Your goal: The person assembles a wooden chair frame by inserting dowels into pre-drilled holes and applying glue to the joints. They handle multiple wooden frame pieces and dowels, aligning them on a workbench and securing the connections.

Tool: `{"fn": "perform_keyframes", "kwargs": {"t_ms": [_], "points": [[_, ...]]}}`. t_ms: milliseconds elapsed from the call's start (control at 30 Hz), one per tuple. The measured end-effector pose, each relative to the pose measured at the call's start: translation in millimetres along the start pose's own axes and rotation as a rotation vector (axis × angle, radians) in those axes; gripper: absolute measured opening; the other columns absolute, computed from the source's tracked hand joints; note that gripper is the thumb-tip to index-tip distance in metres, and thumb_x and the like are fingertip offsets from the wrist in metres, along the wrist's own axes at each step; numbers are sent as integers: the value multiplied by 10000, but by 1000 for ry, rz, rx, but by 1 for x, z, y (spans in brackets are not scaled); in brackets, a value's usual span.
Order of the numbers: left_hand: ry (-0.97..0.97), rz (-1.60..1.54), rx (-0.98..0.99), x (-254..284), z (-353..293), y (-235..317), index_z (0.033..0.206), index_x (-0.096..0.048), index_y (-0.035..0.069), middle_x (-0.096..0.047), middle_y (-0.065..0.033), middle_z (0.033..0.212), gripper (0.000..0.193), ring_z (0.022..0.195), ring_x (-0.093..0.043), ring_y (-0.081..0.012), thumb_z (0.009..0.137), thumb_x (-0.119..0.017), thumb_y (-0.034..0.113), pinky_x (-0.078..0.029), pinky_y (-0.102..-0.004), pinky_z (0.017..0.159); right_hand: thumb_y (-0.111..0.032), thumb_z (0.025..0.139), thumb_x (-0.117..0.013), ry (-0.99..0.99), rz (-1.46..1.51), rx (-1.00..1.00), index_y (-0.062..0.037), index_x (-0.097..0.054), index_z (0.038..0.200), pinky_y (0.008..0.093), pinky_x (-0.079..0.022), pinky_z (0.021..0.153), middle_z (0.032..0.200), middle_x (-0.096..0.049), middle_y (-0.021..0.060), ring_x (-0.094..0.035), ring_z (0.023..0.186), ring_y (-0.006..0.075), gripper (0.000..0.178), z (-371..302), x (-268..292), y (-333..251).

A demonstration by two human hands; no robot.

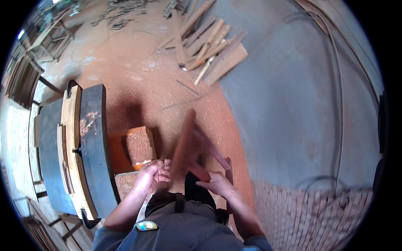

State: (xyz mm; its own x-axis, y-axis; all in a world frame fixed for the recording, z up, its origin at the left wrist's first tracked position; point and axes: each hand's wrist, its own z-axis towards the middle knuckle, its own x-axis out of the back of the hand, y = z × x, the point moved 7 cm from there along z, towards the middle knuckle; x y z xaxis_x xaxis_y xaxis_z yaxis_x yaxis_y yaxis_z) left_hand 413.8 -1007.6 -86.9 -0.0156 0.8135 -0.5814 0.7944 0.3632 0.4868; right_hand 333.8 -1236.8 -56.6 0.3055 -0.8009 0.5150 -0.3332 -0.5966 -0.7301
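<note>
Workshop floor [125, 75], strewn with reddish sawdust, grey and smoother toward the right. Item: reddish-brown wooden piece [183, 144], long and blurred, in front of the person's waist, its upper end tilted away; a shorter arm of similar wood meets the right hand, though how the parts join cannot be told. Right hand [214, 183]: closed around that shorter arm. Left hand [155, 172]: fingers half bent, just beside the lower end of the long piece; whether it grasps or touches anything cannot be told. Left side: dark worktop [48, 154], carrying a pale wooden bar [77, 154] lengthwise, a black clamp [88, 219] at its near end; a thinner wooden strip [64, 159] lies alongside, and wood shavings [87, 123] are scattered on the right half. Between worktop and left hand: orange box [118, 157], sawdust within. Far side: heap of timber offcuts [215, 52], mixed lengths, overlapping. Right side: long cable [340, 104] along the grey floor.
</note>
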Motion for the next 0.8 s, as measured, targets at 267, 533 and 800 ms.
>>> {"fn": "perform_keyframes", "kwargs": {"t_ms": [267,533,800], "points": [[181,-314,-66,-76,87,74,1189,-589,56,-663,-110,1013,514,874,-646,-236,962,-520,512,-546,-385,775,-467,811,-711,-278,-285,422,-21,-572,855,509,-480,674,784,-631,232,-617,785,453,469,151,89,-36],[228,-540,-256,-72,171,187,1109,-639,86,-680,-78,906,440,821,-653,-231,883,-643,464,-551,-404,728,-419,811,-714,-323,-401,725,-52,-552,801,478,-499,630,743,-626,150,-640,746,381,402,320,142,-107],[401,-272,-461,-29,279,339,775,-616,86,-572,-16,612,297,479,-513,-115,991,-555,281,-412,-269,429,-386,781,-763,-298,-475,776,-70,-608,793,448,-511,618,729,-627,134,-645,709,362,353,497,191,-195]]}}
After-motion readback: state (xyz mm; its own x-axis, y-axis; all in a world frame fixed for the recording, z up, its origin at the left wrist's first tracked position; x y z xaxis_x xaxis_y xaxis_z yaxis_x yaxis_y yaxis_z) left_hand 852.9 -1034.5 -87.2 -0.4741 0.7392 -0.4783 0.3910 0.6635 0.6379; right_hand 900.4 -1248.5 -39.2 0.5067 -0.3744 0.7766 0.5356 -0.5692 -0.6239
